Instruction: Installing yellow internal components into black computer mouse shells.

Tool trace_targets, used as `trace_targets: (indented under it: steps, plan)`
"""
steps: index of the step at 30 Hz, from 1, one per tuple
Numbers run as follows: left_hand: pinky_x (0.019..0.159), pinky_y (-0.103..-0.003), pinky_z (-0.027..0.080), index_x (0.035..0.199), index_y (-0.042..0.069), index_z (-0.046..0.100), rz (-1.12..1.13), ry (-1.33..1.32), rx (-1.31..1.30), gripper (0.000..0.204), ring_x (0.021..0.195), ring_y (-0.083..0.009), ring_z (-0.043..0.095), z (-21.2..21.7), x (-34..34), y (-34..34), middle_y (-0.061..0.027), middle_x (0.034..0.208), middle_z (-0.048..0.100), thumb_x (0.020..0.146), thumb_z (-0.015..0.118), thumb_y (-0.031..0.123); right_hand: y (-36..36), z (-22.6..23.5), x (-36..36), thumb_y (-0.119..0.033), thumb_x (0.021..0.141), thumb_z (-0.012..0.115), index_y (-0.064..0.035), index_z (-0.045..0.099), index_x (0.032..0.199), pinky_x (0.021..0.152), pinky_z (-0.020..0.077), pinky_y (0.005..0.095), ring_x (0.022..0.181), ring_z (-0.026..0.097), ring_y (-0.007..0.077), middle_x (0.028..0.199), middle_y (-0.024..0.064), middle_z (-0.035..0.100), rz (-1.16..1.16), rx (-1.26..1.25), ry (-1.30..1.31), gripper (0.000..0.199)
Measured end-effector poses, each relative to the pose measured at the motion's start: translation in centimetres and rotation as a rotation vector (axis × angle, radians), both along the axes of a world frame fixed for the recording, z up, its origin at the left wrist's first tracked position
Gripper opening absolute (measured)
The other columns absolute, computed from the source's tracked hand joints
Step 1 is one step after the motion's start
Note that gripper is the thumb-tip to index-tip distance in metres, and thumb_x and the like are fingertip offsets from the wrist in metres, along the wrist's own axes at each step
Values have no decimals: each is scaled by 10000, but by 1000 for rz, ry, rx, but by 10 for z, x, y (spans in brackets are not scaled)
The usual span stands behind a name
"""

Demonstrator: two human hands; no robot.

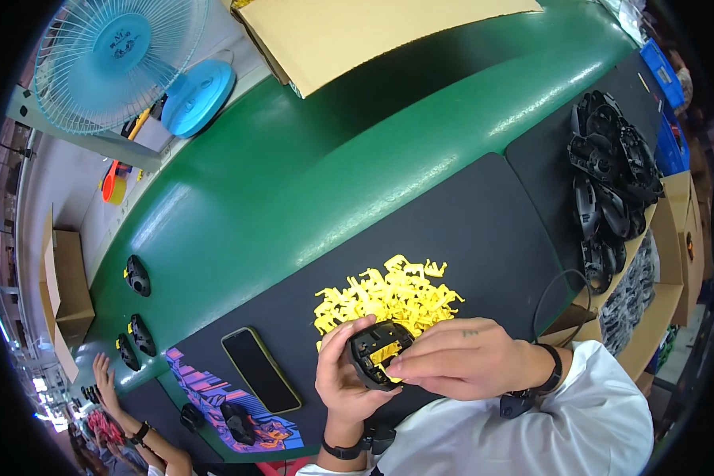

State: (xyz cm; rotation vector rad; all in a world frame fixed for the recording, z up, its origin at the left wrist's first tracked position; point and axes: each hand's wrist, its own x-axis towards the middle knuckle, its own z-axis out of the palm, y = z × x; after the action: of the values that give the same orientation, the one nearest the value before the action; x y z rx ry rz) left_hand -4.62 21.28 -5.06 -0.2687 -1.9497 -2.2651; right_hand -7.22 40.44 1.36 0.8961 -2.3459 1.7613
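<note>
My left hand (pixel 345 381) is closed around the side of a black computer mouse shell (pixel 361 366), held tilted above the dark mat with its hollow inside facing up. A yellow plastic piece (pixel 385 354) sits in the opening of that shell. My right hand (pixel 464 361) comes in from the right, its thumb and fingers pinched together on the yellow piece at the shell's edge; the fingertips partly cover it. Just beyond both hands lies a loose heap of small yellow plastic pieces (pixel 385 297), partly hidden by them.
A phone (pixel 262 370) and a colourful mat (pixel 202 389) bearing a black mouse (pixel 236 423) lie to the left. Black shells (pixel 611 151) are piled at the right, beside an open carton (pixel 650 317). A cardboard box (pixel 373 36) and a blue fan (pixel 119 47) stand beyond. Another person's hand (pixel 107 385) shows lower left.
</note>
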Motion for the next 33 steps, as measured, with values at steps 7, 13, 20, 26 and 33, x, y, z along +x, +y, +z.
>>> trace_targets:
  steps: [7,13,20,26,33]
  plan:
    - [973,-439,495,1338,-35,441,-33,63,-56,901,1145,-339,580,0,-3,0,-207,1248,537,626,912,254,8,5,-1,-14,740,718,-101,700,1062,727,559,285,822,669,175,1005,19,658,34,70,-7,334]
    - [963,-436,506,1337,-35,441,-23,44,-37,898,1133,-333,584,0,2,3,-214,1238,540,629,911,255,11,4,0,5,726,707,-70,708,1023,704,552,285,809,665,191,993,33,652,36,58,44,306]
    - [952,-427,511,1327,-35,457,12,67,-105,879,1111,-331,596,2,2,2,-211,1218,546,637,907,271,6,2,2,1,738,705,-55,707,1014,687,550,284,798,660,191,988,39,653,43,26,58,282]
    - [922,-420,527,1321,-22,470,43,107,-244,916,1096,-324,601,8,1,-1,-218,1209,549,612,910,355,4,4,2,1,748,704,-62,710,1030,717,560,278,815,657,175,992,33,656,54,44,-5,289]
    - [910,-417,527,1300,-5,487,67,180,-211,921,1069,-315,605,11,-2,-1,-206,1182,554,589,906,402,3,3,1,0,755,705,-72,718,1037,686,553,265,800,651,157,970,17,654,72,20,-4,291]
